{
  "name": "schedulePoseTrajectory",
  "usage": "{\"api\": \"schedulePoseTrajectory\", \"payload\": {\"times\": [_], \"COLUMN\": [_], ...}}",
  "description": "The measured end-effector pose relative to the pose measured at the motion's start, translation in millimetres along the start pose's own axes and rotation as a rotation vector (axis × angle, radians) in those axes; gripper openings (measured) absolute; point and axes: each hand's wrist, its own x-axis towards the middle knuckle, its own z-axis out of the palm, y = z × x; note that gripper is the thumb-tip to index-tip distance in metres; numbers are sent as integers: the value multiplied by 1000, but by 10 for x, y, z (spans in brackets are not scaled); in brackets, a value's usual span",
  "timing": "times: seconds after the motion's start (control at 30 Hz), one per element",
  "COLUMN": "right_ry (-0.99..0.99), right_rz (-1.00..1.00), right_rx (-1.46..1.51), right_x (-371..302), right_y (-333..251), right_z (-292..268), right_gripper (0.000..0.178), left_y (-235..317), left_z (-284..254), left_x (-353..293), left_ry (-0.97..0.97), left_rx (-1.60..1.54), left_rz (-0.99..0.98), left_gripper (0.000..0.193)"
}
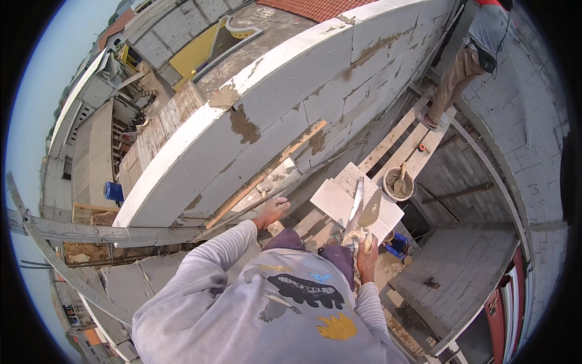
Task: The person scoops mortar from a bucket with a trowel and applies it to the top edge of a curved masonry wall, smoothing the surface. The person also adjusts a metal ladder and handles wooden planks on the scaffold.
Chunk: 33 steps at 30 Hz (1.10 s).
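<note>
My right hand [367,257] is closed around the handle of a trowel [370,210], its broad grey blade smeared with mortar and pointing away from me. Just left of that blade, a long silver blade [356,197], perhaps a handsaw, lies over pale lightweight blocks [332,197]. Farther off to the right, a round bucket [398,184] holds grey mortar and a wooden-handled tool [402,173]. My left hand [272,212] hovers by the wall's inner side with its fingers curled in; nothing shows in it.
A curved block wall [291,115] rises on the left, a wooden batten [267,174] leaning along it. Scaffold planks [391,142] run to the far right, where another person [461,79] stands. An orange tape roll [422,147] lies there. Gaps beside the planks show a drop.
</note>
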Motion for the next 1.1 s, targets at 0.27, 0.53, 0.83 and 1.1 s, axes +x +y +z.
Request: {"api": "schedulePoseTrajectory", "payload": {"times": [0.27,0.53,0.83,1.1], "right_ry": [-425,-386,-365,-279], "right_rz": [-406,-533,-481,-568], "right_rx": [-61,269,288,75], "right_x": [761,492,376,516], "right_y": [-2571,-3031,-3309,-2807], "right_z": [985,2074,2209,2613], "right_gripper": [45,52,38,34], "left_y": [893,1427,1532,1552], "left_z": [-646,-1887,-2030,-2074], "left_x": [-1195,-1936,-2017,-1961], "left_ry": [809,1361,1228,1204], "left_rx": [381,910,903,834], "left_rz": [960,891,1004,1050], "left_gripper": [25,23,16,13]}}
